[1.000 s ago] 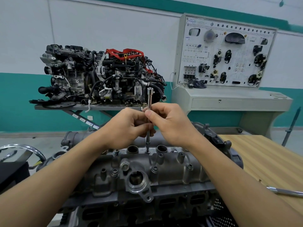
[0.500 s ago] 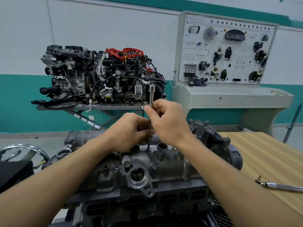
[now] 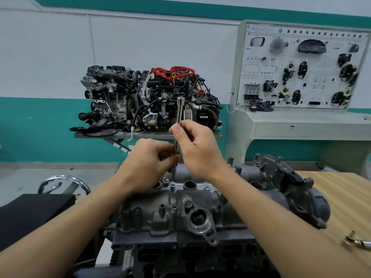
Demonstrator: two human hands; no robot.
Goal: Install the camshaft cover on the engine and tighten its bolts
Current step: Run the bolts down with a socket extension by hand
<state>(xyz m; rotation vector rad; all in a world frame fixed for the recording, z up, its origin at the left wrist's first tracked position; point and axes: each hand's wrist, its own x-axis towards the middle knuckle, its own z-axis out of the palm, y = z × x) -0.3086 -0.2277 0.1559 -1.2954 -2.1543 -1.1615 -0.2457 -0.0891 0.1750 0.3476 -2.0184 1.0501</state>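
The grey camshaft cover point(image 3: 166, 209) lies on top of the engine point(image 3: 180, 255) in front of me, with several bolts standing in its bosses. A slim chrome extension bar point(image 3: 179, 111) stands upright over the cover's far edge, its lower tip just above the metal. My right hand point(image 3: 197, 145) pinches the bar's upper shaft between thumb and fingers. My left hand point(image 3: 149, 160) grips the lower shaft, just left of the right hand. One bolt head point(image 3: 172, 186) shows right below the bar's tip.
A ratchet handle point(image 3: 356, 241) lies on the wooden bench point(image 3: 341, 189) at the right. A second engine point(image 3: 148, 99) sits on a stand behind. A training panel console point(image 3: 301, 77) stands back right. A black pad point(image 3: 34, 215) and chrome ring point(image 3: 64, 183) are at the left.
Both hands have lifted with the bar, whose tip rose off the bolt on the cover. The view has tilted up slightly, so the ratchet handle sits lower right.
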